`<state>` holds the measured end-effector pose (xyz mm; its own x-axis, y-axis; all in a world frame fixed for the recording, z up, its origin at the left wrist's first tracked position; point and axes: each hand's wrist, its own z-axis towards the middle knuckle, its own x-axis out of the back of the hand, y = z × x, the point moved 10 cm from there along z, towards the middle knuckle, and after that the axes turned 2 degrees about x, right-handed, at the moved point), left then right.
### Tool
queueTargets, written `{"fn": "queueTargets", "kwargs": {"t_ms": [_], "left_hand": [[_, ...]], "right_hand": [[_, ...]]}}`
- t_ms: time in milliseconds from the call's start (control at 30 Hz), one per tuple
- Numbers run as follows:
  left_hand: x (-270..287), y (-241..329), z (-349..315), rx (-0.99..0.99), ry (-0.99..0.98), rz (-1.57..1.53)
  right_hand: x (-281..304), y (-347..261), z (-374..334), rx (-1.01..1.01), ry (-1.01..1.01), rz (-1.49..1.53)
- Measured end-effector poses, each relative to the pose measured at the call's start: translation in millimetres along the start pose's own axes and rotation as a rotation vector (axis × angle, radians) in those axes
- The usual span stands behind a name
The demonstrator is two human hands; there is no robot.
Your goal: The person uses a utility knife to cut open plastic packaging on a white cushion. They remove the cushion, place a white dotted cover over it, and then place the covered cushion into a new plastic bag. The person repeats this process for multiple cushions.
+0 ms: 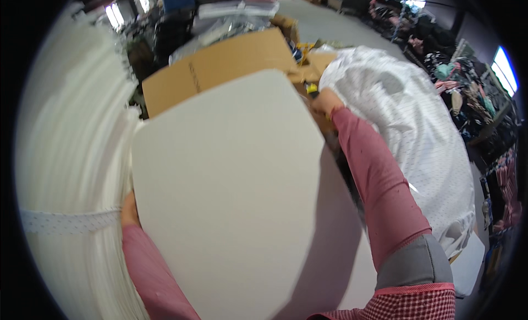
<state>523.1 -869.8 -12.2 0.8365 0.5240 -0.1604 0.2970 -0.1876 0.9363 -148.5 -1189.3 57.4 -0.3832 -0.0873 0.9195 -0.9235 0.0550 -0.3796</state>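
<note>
A large white board [231,171] with rounded corners fills the middle of the view, a shadow lying along its right side. At its left edge is my left hand [130,211], squeezed between the board and a tall stack of white sheets; its fingers are hidden behind the board. Near the board's far right corner, my right hand [328,101] is closed around a small yellow and black tool [312,88]. The tool's exact kind cannot be made out. Both my forearms wear pink sleeves.
White layered sheets [77,138], bound by a dotted band [71,221], rise at the left. Beyond the board stands a brown cardboard piece [220,67]. A big white dotted fabric bundle [407,127] bulges at the right. Racks of dark and pink items [467,89] lie farther right.
</note>
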Motion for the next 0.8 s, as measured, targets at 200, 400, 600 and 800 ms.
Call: {"fn": "queueTargets", "kwargs": {"t_ms": [200,400,600,800], "left_hand": [[-13,55,-104,-0.393,0.444,0.730],[-233,-21,-378,-0.466,-0.466,0.409],[-320,-177,-635,0.227,-1.262,0.450],[-302,-247,-759,0.714,-1.669,0.521]], "right_hand": [[101,31,-210,-0.096,-0.135,0.786],[84,63,-523,-0.200,-0.377,1.755],[32,96,-732,-0.407,-0.461,1.184],[84,115,-815,-0.352,-0.327,1.635]]}}
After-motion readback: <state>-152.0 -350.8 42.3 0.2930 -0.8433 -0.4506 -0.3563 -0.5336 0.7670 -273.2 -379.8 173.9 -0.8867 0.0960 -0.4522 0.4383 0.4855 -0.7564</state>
